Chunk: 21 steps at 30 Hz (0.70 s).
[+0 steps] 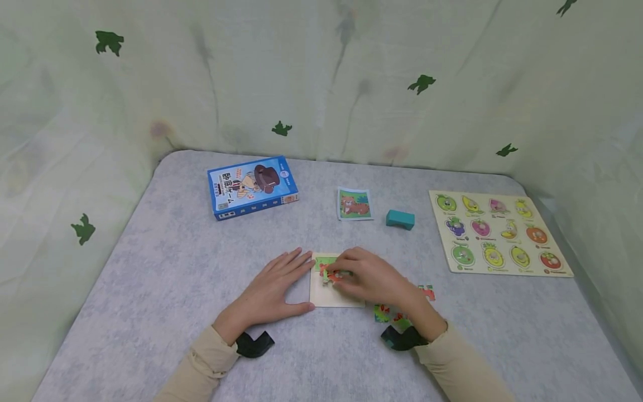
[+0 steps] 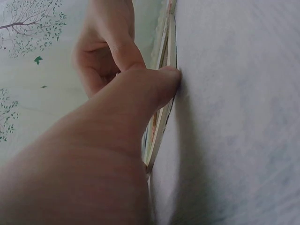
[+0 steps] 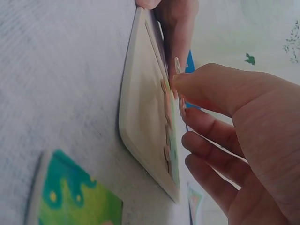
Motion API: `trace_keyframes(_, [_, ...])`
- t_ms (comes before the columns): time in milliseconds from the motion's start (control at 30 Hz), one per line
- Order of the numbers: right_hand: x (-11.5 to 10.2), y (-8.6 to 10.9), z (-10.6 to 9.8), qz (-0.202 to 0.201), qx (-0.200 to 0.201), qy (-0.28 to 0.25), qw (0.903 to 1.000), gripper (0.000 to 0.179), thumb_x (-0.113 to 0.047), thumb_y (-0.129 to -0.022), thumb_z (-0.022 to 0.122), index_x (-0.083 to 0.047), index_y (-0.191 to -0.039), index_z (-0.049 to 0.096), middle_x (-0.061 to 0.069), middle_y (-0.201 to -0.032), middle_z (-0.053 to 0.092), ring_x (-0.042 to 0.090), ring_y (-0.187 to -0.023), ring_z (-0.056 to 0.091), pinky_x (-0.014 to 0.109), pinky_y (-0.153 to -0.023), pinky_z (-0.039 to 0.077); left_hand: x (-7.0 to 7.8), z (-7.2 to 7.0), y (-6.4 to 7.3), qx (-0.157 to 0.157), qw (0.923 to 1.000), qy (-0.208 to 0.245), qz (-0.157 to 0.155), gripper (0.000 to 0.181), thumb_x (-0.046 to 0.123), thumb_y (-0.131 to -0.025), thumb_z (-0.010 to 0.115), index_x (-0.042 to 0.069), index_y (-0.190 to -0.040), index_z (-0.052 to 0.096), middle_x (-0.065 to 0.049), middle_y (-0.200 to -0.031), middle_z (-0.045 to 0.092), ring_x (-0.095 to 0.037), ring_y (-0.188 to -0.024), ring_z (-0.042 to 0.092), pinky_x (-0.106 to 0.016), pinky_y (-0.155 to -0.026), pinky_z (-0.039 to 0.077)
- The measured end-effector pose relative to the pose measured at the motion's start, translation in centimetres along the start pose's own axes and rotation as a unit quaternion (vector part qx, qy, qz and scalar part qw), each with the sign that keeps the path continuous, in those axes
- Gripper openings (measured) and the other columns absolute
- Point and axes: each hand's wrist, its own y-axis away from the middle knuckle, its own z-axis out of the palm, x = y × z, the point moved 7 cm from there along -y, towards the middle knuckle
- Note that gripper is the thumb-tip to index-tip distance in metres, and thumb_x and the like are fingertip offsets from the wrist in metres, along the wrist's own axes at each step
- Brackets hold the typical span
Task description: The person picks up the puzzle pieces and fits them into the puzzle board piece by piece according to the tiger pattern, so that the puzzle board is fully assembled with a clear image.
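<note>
A small square puzzle tray (image 1: 335, 298) of pale wood lies in front of the person, with green and red pieces set along its far side. Between thumb and fingertips the right hand (image 1: 369, 276) pinches a puzzle piece (image 1: 329, 276) just above the tray; the right wrist view shows this piece (image 3: 177, 65) edge-on, apart from the tray (image 3: 145, 98). The left hand (image 1: 271, 287) lies with fingers spread at the tray's left side, thumb touching its near left corner. Loose puzzle pieces (image 1: 382, 314) lie beside the tray, partly under the right forearm.
A blue game box (image 1: 251, 187) lies at the back left. Behind the tray are a bear picture card (image 1: 354, 204) and a teal block (image 1: 400, 219). A fruit puzzle board (image 1: 497, 234) occupies the right side. A pale curtain (image 1: 321, 84) hangs behind the table.
</note>
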Motion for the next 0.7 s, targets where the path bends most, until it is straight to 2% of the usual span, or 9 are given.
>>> trace_keyframes(367, [-0.5, -0.8, 0.9, 0.001, -0.012, 0.015, 0.9998, 0.032, -0.03, -0.096, 0.074, -0.019, -0.126, 0.075, -0.003, -0.12, 0.071, 0.013, -0.112, 0.063, 0.032, -0.096, 0.057, 0.0, 0.1, 0.0, 0.003, 1.0, 0.0, 0.002, 0.092, 0.058, -0.089, 0.074, 0.014, -0.161, 0.038, -0.002, -0.169, 0.031, -0.026, -0.159, 0.02, -0.05, -0.13, 0.019])
trace_keyframes(700, [-0.7, -1.1, 1.5, -0.002, -0.006, 0.035, 0.9994, 0.029, -0.032, -0.097, 0.073, -0.019, -0.123, 0.076, -0.004, -0.117, 0.071, 0.012, -0.108, 0.062, 0.03, -0.092, 0.058, 0.0, -0.1, 0.1, 0.002, 1.0, 0.009, -0.001, 0.091, 0.057, -0.089, 0.074, 0.014, -0.161, 0.038, -0.002, -0.169, 0.03, -0.026, -0.159, 0.019, -0.051, -0.13, 0.018])
